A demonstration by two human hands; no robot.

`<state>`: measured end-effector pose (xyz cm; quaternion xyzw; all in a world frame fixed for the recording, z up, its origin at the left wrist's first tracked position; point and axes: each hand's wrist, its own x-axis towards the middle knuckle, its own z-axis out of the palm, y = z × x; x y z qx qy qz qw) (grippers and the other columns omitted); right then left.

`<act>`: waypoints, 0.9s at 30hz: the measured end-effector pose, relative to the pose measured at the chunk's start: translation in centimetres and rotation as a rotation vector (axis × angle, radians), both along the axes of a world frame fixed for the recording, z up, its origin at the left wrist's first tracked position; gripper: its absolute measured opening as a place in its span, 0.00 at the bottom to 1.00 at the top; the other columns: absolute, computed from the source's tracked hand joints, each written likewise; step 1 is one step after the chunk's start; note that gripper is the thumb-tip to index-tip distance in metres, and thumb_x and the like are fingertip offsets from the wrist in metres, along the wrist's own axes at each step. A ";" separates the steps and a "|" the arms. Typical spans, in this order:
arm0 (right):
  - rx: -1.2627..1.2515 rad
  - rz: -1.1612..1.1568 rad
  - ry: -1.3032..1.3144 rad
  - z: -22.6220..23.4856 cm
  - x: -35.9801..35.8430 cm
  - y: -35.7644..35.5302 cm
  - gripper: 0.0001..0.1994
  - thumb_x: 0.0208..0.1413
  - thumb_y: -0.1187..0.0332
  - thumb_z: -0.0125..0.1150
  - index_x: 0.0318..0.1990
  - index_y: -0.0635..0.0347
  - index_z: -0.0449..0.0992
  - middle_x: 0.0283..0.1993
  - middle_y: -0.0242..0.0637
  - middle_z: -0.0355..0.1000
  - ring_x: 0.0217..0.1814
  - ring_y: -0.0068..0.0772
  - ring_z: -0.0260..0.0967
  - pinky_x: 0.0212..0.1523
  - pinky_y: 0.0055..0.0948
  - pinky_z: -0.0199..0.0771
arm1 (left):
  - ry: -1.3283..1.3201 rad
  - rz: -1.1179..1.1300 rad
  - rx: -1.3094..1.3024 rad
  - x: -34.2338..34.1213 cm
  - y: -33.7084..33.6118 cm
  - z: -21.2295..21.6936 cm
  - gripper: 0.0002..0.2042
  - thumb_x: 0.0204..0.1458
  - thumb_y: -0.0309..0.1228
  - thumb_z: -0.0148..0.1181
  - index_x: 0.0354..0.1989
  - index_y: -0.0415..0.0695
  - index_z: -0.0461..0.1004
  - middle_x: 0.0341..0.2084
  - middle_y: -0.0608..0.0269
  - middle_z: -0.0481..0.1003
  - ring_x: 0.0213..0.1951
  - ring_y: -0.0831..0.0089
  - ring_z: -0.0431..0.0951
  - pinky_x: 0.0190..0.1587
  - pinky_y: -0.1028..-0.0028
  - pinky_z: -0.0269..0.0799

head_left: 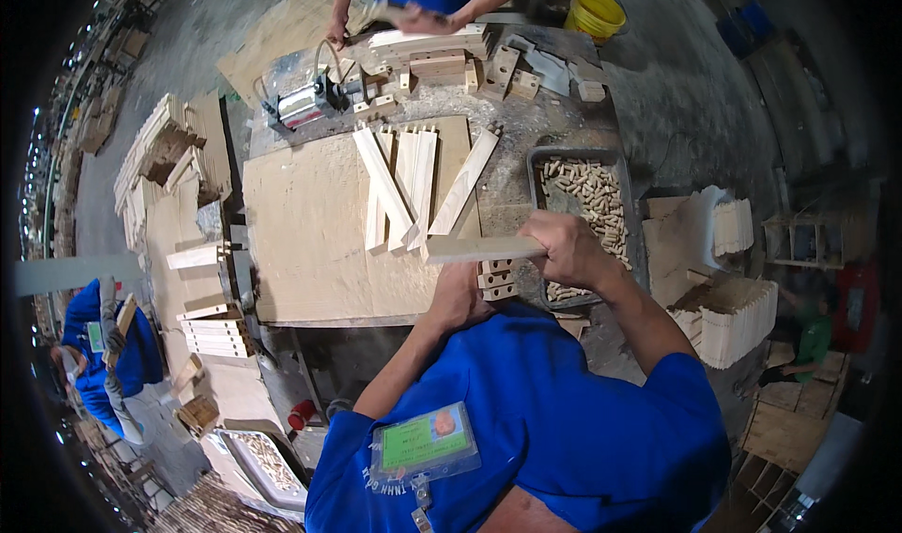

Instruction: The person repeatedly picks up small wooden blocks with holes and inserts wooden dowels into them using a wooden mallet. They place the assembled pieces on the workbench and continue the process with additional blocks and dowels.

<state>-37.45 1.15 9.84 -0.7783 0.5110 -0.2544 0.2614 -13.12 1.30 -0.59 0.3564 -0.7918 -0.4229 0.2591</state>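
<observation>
Wooden slat (pixel 484 248), pale and flat, is pinched at its right end by the right hand (pixel 564 248), fingers closed around it. The left hand (pixel 458 293) sits under the slat, by small notched blocks (pixel 496 279); whether it grips anything cannot be told. At twelve o'clock from the hands, more slats (pixel 413 184) lie fanned on the worktop (pixel 310 232). At two o'clock, a grey tray (pixel 628 195) holds wooden dowels (pixel 592 195). Farther, at twelve, another person's hands (pixel 427 18) handle wood, beside a yellow bucket (pixel 595 13).

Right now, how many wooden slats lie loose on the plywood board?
5: a fanned cluster at the plywood board's far edge, one crossing diagonally, three upright, one leaning right. Overlaps may hide more.
</observation>
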 end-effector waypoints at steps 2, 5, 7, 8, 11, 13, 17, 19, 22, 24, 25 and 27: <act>0.004 0.012 0.054 0.4 0.2 0.0 0.07 0.50 0.76 0.66 0.37 0.62 0.77 0.34 0.48 0.75 0.39 0.59 0.77 0.39 0.50 0.78 | -0.017 -0.023 0.050 0.1 0.1 0.2 0.36 0.44 0.37 0.76 0.63 0.41 0.69 0.52 0.41 0.75 0.55 0.37 0.74 0.57 0.48 0.70; -0.004 0.013 0.097 0.5 0.8 0.0 0.07 0.51 0.76 0.66 0.37 0.63 0.77 0.35 0.48 0.75 0.39 0.59 0.77 0.39 0.51 0.78 | -0.008 0.024 0.010 0.3 0.4 -0.8 0.35 0.45 0.36 0.75 0.63 0.40 0.69 0.52 0.40 0.75 0.55 0.35 0.73 0.58 0.47 0.70; -0.031 0.000 0.088 0.2 0.9 0.0 0.06 0.51 0.75 0.66 0.36 0.64 0.76 0.34 0.49 0.74 0.38 0.60 0.77 0.39 0.52 0.78 | 0.015 0.058 -0.038 0.1 0.4 -0.9 0.34 0.45 0.36 0.74 0.62 0.40 0.69 0.52 0.40 0.75 0.54 0.35 0.74 0.57 0.46 0.70; -0.032 -0.014 0.085 0.1 1.0 0.2 0.07 0.51 0.75 0.67 0.36 0.64 0.76 0.34 0.49 0.74 0.38 0.60 0.77 0.39 0.52 0.78 | 0.024 0.066 -0.054 0.1 0.4 -1.0 0.34 0.46 0.36 0.74 0.62 0.40 0.69 0.51 0.40 0.75 0.54 0.35 0.74 0.57 0.46 0.70; -0.045 -0.049 0.075 0.3 1.9 0.3 0.07 0.51 0.75 0.67 0.36 0.65 0.76 0.34 0.50 0.74 0.37 0.61 0.77 0.39 0.53 0.78 | 0.013 0.068 -0.066 0.3 0.3 -1.7 0.34 0.46 0.36 0.75 0.62 0.40 0.68 0.51 0.41 0.74 0.53 0.36 0.74 0.56 0.47 0.70; -0.059 -0.078 0.078 0.2 2.2 0.5 0.07 0.51 0.75 0.68 0.35 0.65 0.76 0.34 0.51 0.74 0.37 0.62 0.77 0.39 0.53 0.77 | 0.022 0.068 -0.060 0.0 0.1 -1.1 0.35 0.45 0.37 0.76 0.62 0.41 0.68 0.50 0.42 0.73 0.53 0.38 0.74 0.55 0.48 0.71; 0.067 -0.166 0.070 0.8 2.1 0.5 0.09 0.55 0.71 0.71 0.40 0.65 0.81 0.36 0.53 0.77 0.39 0.62 0.79 0.41 0.49 0.80 | 0.030 0.083 -0.031 -0.2 0.1 0.0 0.38 0.43 0.37 0.78 0.64 0.43 0.67 0.48 0.45 0.72 0.51 0.40 0.75 0.53 0.50 0.71; 0.207 -0.220 0.013 2.2 2.3 0.5 0.11 0.58 0.68 0.72 0.44 0.65 0.83 0.38 0.54 0.80 0.40 0.60 0.81 0.42 0.46 0.81 | 0.014 0.100 -0.017 0.0 0.2 0.1 0.39 0.41 0.38 0.79 0.64 0.44 0.67 0.48 0.46 0.72 0.51 0.41 0.75 0.53 0.50 0.72; 0.238 -0.258 -0.145 2.7 0.6 1.3 0.11 0.62 0.66 0.74 0.42 0.66 0.84 0.35 0.42 0.80 0.30 0.35 0.76 0.35 0.36 0.76 | 0.008 0.111 0.002 0.2 0.4 0.4 0.39 0.41 0.38 0.80 0.63 0.46 0.69 0.49 0.46 0.73 0.52 0.41 0.75 0.54 0.51 0.72; 0.310 -0.255 -0.232 3.5 0.1 1.4 0.11 0.62 0.66 0.73 0.44 0.66 0.84 0.37 0.37 0.81 0.35 0.30 0.78 0.38 0.35 0.77 | -0.009 0.094 0.023 0.5 0.3 0.3 0.38 0.42 0.38 0.79 0.64 0.45 0.69 0.49 0.46 0.73 0.53 0.42 0.75 0.55 0.51 0.72; 0.248 -0.203 -0.178 3.7 0.4 1.1 0.11 0.62 0.67 0.73 0.44 0.67 0.83 0.38 0.39 0.81 0.36 0.32 0.78 0.39 0.35 0.77 | 0.015 0.102 -0.009 0.5 0.3 0.2 0.38 0.43 0.37 0.78 0.64 0.45 0.68 0.47 0.47 0.73 0.52 0.43 0.75 0.54 0.51 0.72; 0.119 -0.104 -0.070 4.0 1.4 0.3 0.11 0.61 0.69 0.72 0.45 0.67 0.83 0.39 0.42 0.81 0.38 0.36 0.79 0.41 0.35 0.77 | 0.062 0.112 -0.077 0.4 0.2 -0.2 0.36 0.45 0.36 0.75 0.64 0.45 0.67 0.44 0.49 0.72 0.50 0.44 0.75 0.54 0.52 0.72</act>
